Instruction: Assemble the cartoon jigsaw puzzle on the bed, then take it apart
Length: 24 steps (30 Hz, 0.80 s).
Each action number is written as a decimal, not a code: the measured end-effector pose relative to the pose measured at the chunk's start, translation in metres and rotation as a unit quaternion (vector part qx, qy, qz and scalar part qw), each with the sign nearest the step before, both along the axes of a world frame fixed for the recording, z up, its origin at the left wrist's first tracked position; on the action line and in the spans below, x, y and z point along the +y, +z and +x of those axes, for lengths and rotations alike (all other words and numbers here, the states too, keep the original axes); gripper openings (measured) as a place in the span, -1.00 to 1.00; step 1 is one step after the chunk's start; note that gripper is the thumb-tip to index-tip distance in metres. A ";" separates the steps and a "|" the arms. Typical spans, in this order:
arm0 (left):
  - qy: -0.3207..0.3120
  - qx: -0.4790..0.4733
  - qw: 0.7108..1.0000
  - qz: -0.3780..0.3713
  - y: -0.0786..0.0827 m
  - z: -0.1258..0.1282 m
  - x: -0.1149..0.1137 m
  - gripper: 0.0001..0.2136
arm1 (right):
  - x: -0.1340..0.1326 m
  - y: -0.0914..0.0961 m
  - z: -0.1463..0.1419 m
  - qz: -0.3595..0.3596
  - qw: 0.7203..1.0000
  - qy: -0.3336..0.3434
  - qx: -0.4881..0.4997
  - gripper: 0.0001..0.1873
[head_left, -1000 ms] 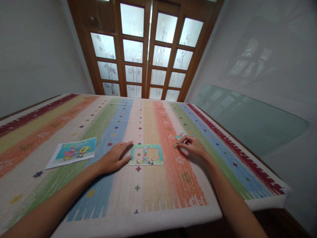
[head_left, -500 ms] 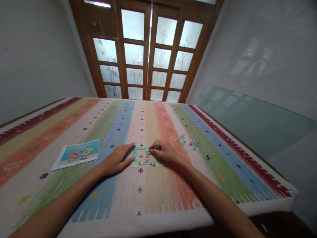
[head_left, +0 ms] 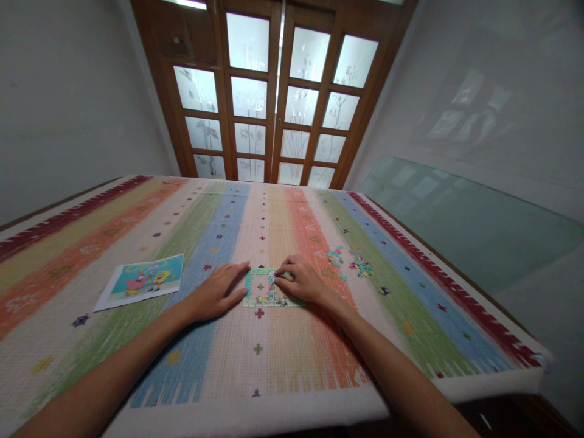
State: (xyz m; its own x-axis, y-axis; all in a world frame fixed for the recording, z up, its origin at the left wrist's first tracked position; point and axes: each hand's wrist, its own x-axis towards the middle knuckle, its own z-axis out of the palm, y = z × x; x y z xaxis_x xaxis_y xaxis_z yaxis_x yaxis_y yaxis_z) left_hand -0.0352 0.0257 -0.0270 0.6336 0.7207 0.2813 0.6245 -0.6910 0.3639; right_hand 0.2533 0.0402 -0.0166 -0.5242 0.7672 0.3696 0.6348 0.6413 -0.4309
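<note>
Your right hand [head_left: 302,281] has just come left from the loose pieces: a second ago it was over there, and now it is above the right part of the jigsaw [head_left: 272,293], near the middle of the bench [head_left: 283,353]. The work has thus moved from picking among pieces to the puzzle itself, at its inner column. Your right thumb and forefinger are drawn close together there, but you cannot tell from this view whether a piece is in that grip, as the fingers hide it.

Your left hand [head_left: 216,295] has stayed put, its grip relaxed and spread on the cloth, with fingertips and thumb at the left edge of the jigsaw. It looks placed to steady the puzzle. The left of the interior is a gap showing cloth, so judge the filling unfinished; your right hand covers much of the other side.

Two small heaps of pieces lie to the right, the left heap [head_left: 335,257] and the right heap [head_left: 361,266], while the printed picture [head_left: 145,281] lies left of your left hand
</note>
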 end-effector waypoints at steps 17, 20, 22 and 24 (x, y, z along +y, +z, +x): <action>-0.002 0.000 1.000 -0.003 -0.001 -0.001 0.000 -0.50 | -0.008 -0.001 -0.007 0.019 0.998 -0.040 -0.048 -0.84; -0.004 0.000 1.000 0.003 -0.002 -0.001 0.001 -0.50 | -0.008 -0.001 -0.007 0.011 0.998 -0.039 -0.043 -0.84; -0.006 -0.001 1.000 0.007 -0.003 -0.002 0.001 -0.50 | -0.008 0.000 -0.006 0.001 0.999 -0.031 -0.029 -0.82; -0.008 -0.003 1.000 0.008 -0.004 -0.002 0.002 -0.50 | -0.006 0.002 -0.001 -0.008 1.000 -0.028 0.000 -0.78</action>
